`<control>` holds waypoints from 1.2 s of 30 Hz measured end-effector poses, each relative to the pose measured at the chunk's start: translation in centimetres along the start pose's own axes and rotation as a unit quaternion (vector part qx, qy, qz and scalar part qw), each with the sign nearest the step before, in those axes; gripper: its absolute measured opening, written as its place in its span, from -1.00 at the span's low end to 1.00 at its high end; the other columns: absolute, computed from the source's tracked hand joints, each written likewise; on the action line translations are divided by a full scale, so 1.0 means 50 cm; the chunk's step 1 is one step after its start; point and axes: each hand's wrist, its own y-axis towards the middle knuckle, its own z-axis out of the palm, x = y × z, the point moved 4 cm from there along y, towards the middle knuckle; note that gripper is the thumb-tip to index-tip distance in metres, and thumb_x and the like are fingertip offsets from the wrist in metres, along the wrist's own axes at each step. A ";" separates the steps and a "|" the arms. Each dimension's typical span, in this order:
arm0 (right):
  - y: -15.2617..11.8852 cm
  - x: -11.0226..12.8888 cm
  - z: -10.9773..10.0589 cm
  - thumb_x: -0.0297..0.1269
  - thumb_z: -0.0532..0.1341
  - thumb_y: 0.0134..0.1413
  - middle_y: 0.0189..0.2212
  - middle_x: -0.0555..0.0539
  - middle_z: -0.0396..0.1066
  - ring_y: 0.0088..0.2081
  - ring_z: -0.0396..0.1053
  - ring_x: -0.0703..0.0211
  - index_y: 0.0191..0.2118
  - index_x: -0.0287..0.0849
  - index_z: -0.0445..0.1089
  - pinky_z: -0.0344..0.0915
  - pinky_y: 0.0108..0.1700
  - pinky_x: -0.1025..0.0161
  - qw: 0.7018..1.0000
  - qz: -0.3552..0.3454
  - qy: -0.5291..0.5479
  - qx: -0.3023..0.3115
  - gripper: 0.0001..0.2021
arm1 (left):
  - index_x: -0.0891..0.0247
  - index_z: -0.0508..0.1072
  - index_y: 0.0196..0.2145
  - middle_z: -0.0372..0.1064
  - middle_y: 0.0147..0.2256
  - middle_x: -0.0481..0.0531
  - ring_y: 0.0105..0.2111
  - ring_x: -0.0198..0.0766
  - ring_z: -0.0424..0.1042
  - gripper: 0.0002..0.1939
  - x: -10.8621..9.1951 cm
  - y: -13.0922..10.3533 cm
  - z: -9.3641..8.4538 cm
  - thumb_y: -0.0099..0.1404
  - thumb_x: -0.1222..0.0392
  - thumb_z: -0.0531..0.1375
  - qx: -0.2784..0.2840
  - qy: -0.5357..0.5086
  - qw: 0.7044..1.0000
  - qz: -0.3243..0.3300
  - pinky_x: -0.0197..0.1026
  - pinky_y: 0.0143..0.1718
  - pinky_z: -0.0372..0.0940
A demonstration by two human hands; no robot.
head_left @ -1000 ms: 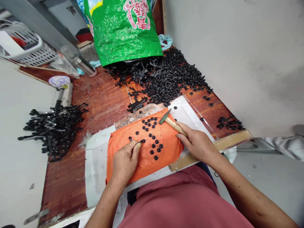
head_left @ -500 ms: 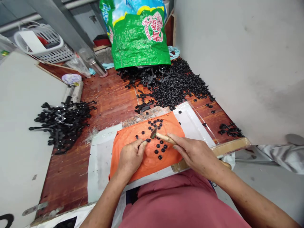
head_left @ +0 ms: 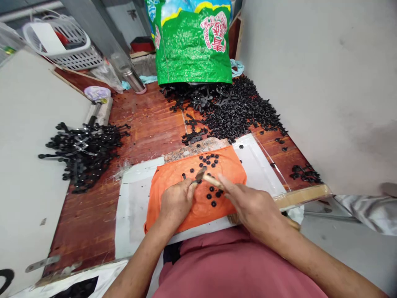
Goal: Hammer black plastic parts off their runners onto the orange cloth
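My right hand (head_left: 252, 203) is wrapped round the pale wooden handle of a small hammer (head_left: 212, 180). The hammer's dark head lies over the fingertips of my left hand (head_left: 177, 202). Thumb and forefinger of that left hand are pinched on a small black round piece (head_left: 199, 181), partly hidden by the hammer head. Beneath both hands spreads an orange cloth (head_left: 159, 203). Several loose black round pieces (head_left: 214, 204) are scattered over it, some close to the hammer. Whether the hammer head touches the pinched piece I cannot tell.
A large heap of small black parts (head_left: 235, 111) spills out under a green bag (head_left: 192, 62) at the back. Left lies a pile of long black strips (head_left: 87, 157). Behind stand a steel flask (head_left: 134, 80) and a white basket (head_left: 77, 58). White sheeting (head_left: 132, 207) underlies the cloth.
The hammer head has come down closer over the piece at my left fingertips. My left hand keeps its pinch. The whole view has shifted slightly.
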 end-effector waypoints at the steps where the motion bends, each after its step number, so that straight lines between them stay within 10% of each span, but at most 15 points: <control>1: 0.001 0.000 0.003 -0.36 0.03 0.41 -0.27 -0.07 0.57 -0.34 0.53 0.08 0.48 0.04 -0.04 0.36 -0.34 0.26 1.000 0.001 -0.010 0.014 -0.40 | 0.22 0.53 -0.23 0.59 -0.32 0.10 -0.31 -0.13 0.54 -0.69 0.000 0.000 -0.001 0.51 0.12 0.01 0.004 0.010 1.000 -0.003 -0.21 -0.33 0.16; 11: 0.015 0.007 0.003 -0.44 0.08 0.33 -0.22 -0.08 0.59 -0.32 0.56 0.04 0.49 0.07 -0.07 0.34 -0.36 0.27 0.997 0.013 -0.028 0.075 -0.31 | 0.20 0.53 -0.21 0.60 -0.31 0.13 -0.29 -0.05 0.56 -0.66 0.003 0.001 0.004 0.51 0.08 -0.01 0.014 0.028 0.999 -0.008 -0.17 -0.33 0.19; 17: 0.009 -0.027 -0.045 -0.26 0.00 0.47 -0.07 -0.09 0.61 -0.20 0.59 0.07 0.46 0.03 0.04 0.44 -0.20 0.24 0.989 0.030 0.114 -0.085 -0.48 | 0.12 0.49 0.00 0.59 -0.19 0.04 -0.15 -0.09 0.55 -0.56 0.018 -0.025 -0.017 0.52 -0.02 -0.12 -0.026 -0.134 0.988 0.069 -0.15 -0.15 0.30; 21: -0.018 -0.066 -0.031 -0.21 0.01 0.46 0.20 -0.05 0.46 -0.02 0.57 0.00 0.43 0.10 0.12 0.48 -0.09 0.17 0.983 0.072 0.145 -0.085 -0.51 | 0.14 0.23 0.26 0.46 -0.46 -0.08 -0.46 -0.14 0.45 -0.51 0.054 -0.029 -0.041 0.50 -0.06 -0.14 -0.056 -0.166 0.984 0.013 -0.16 -0.35 0.24; 29: -0.062 -0.102 0.032 -0.16 -0.01 0.47 0.13 -0.12 0.51 0.02 0.56 -0.08 0.42 0.05 0.16 0.48 0.01 0.05 0.974 0.154 0.159 -0.052 -0.52 | 0.12 0.36 -0.32 0.55 -0.27 0.08 -0.21 0.00 0.53 -0.65 0.082 0.014 -0.047 0.44 -0.06 -0.09 0.062 -0.013 0.998 0.002 -0.12 -0.27 0.19; 36: -0.054 -0.111 0.041 -0.14 -0.02 0.48 0.19 -0.04 0.46 0.03 0.55 -0.06 0.40 0.14 0.17 0.49 0.06 0.00 0.978 0.144 0.150 -0.035 -0.54 | 0.14 0.37 -0.39 0.53 -0.37 0.02 -0.30 -0.11 0.49 -0.61 0.066 0.034 -0.084 0.43 -0.03 -0.11 -0.019 -0.073 0.996 0.057 -0.16 -0.23 0.23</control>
